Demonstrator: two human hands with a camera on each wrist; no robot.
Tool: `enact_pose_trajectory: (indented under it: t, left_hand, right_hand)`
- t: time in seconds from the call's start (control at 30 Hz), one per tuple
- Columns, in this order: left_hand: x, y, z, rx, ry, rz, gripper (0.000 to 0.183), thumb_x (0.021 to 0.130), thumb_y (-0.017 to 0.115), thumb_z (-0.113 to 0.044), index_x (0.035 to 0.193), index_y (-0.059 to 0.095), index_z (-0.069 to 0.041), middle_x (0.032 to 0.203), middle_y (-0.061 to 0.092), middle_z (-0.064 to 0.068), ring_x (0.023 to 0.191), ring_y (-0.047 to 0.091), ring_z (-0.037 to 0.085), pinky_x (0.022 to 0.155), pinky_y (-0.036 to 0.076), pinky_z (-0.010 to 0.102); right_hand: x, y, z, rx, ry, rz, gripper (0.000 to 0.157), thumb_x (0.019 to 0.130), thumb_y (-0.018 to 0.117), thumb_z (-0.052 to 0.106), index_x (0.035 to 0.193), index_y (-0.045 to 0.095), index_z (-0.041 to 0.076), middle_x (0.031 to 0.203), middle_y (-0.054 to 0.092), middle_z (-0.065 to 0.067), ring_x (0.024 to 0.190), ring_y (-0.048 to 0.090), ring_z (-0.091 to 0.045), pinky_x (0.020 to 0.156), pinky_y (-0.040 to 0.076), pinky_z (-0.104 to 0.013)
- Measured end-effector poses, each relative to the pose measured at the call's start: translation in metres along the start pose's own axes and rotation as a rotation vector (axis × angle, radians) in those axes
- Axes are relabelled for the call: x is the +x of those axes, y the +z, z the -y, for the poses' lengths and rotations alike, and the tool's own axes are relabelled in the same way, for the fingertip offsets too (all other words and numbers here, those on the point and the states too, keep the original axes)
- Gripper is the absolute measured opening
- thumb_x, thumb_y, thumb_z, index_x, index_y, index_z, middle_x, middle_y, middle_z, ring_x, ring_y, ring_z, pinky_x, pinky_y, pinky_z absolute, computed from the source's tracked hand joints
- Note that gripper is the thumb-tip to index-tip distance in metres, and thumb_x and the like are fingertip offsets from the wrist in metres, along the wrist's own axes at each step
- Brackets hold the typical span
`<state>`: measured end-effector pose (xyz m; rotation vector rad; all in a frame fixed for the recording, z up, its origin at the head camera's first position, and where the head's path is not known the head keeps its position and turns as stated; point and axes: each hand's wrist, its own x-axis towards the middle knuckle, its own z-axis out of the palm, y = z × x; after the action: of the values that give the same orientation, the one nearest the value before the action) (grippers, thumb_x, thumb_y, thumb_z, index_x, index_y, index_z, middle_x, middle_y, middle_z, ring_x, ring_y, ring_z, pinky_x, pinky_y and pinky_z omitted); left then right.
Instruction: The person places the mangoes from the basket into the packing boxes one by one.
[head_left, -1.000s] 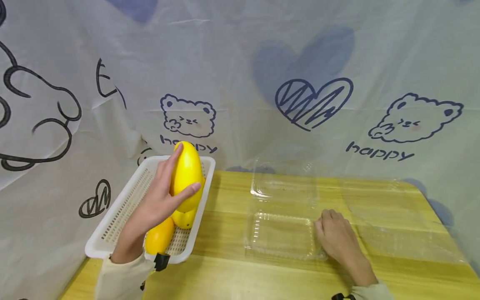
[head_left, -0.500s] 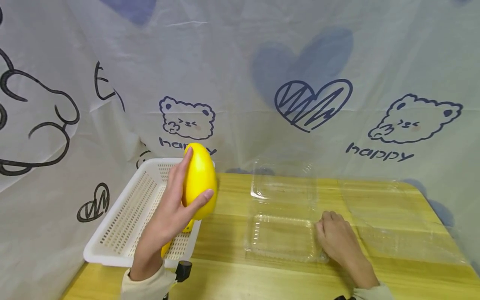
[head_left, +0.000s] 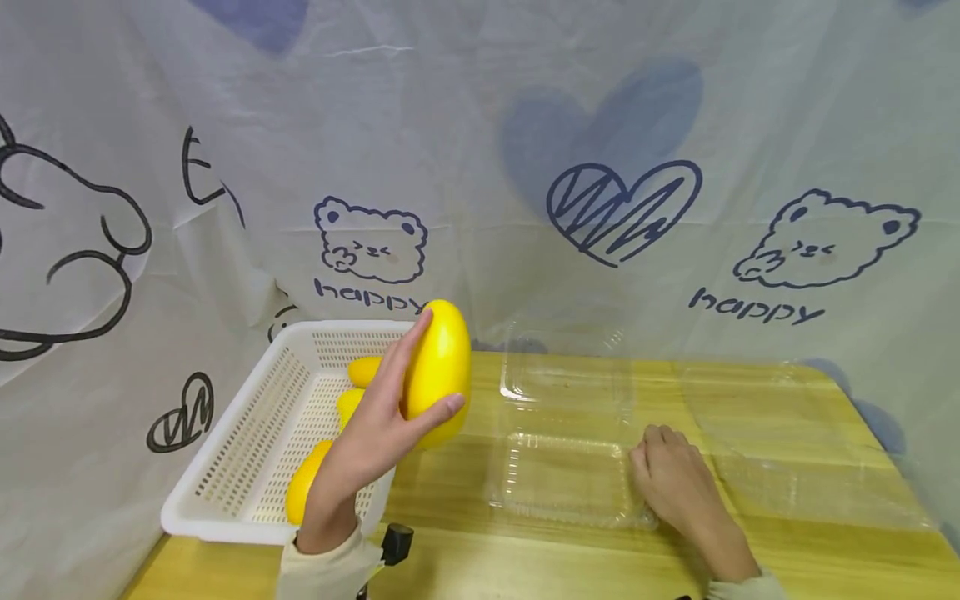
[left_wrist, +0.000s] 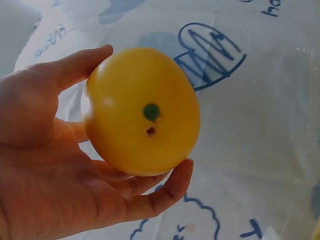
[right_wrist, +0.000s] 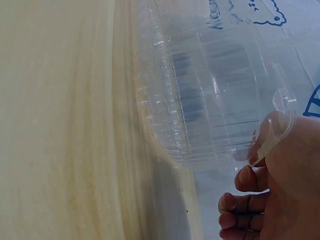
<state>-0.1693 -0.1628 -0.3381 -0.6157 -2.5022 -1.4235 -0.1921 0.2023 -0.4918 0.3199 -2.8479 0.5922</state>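
My left hand (head_left: pixel 382 417) grips a smooth yellow mango (head_left: pixel 441 371), thumb on one side and fingers on the other. It is held up over the basket's right edge. In the left wrist view the mango's end faces the camera, with a green stem dot and a small dark hole. An opened clear plastic clamshell box (head_left: pixel 567 475) lies on the table, its lid (head_left: pixel 562 367) folded back towards the cloth. At its right edge, my right hand (head_left: pixel 671 475) pinches the rim; the right wrist view shows the rim (right_wrist: pixel 285 107) between thumb and index finger, other fingers curled.
A white perforated basket (head_left: pixel 232 433) stands at the left with several yellow fruits, partly hidden by my left forearm. More clear plastic packaging (head_left: pixel 810 442) lies right of my right hand. A printed cloth (head_left: pixel 480 167) hangs behind the wooden table (head_left: pixel 465 550).
My left hand has carried the mango rightwards, from above the basket to past its right rim, uncovering fruits in the basket. The right hand has stayed at the box's edge.
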Motion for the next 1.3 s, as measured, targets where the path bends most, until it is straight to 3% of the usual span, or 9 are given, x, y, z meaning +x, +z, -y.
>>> enact_pose_trajectory:
  t: [0.4, 0.73, 0.93, 1.1, 1.3]
  left_hand:
    - [0.006, 0.026, 0.006, 0.071, 0.011, 0.106, 0.095, 0.091, 0.079, -0.032, 0.165, 0.019, -0.034, 0.151, 0.044, 0.005, 0.102, 0.056, 0.022, 0.084, 0.050, 0.042]
    - [0.009, 0.037, 0.007, 0.057, 0.017, 0.183, 0.099, 0.088, 0.083, -0.031, 0.165, 0.022, -0.027, 0.162, 0.037, 0.004, 0.122, 0.055, 0.024, 0.099, 0.048, 0.048]
    - [0.010, 0.042, 0.005, 0.055, 0.013, 0.222, 0.096, 0.086, 0.082, -0.030, 0.164, 0.026, -0.020, 0.160, 0.040, 0.006, 0.124, 0.054, 0.025, 0.099, 0.048, 0.048]
    - [0.012, 0.048, 0.007, -0.036, 0.001, 0.214, 0.093, 0.088, 0.077, -0.024, 0.164, 0.024, -0.019, 0.159, 0.039, 0.007, 0.120, 0.055, 0.026, 0.096, 0.049, 0.047]
    - [0.016, 0.054, 0.012, -0.263, -0.068, 0.221, 0.087, 0.094, 0.070, -0.020, 0.165, 0.020, -0.019, 0.161, 0.034, 0.010, 0.120, 0.054, 0.030, 0.097, 0.050, 0.047]
  right_hand:
    - [0.001, 0.000, 0.000, 0.006, -0.024, -0.018, 0.020, 0.101, 0.046, 0.011, 0.082, 0.052, 0.009, 0.078, 0.050, -0.004, 0.074, 0.049, -0.024, 0.069, 0.044, -0.046]
    - [0.001, 0.001, -0.001, 0.009, -0.017, -0.004, 0.021, 0.102, 0.045, 0.011, 0.082, 0.051, 0.010, 0.077, 0.048, -0.004, 0.073, 0.046, -0.022, 0.067, 0.042, -0.042]
    - [0.000, 0.001, -0.001, 0.008, -0.017, -0.005, 0.021, 0.102, 0.044, 0.011, 0.082, 0.051, 0.009, 0.078, 0.049, -0.004, 0.073, 0.046, -0.022, 0.067, 0.041, -0.041]
    - [0.000, 0.000, -0.001, 0.009, -0.017, -0.002, 0.021, 0.102, 0.043, 0.011, 0.082, 0.051, 0.009, 0.077, 0.048, -0.004, 0.071, 0.044, -0.022, 0.066, 0.040, -0.039]
    - [0.000, 0.000, -0.002, 0.007, -0.014, -0.006, 0.021, 0.102, 0.043, 0.012, 0.083, 0.051, 0.009, 0.078, 0.049, -0.004, 0.073, 0.046, -0.022, 0.067, 0.041, -0.040]
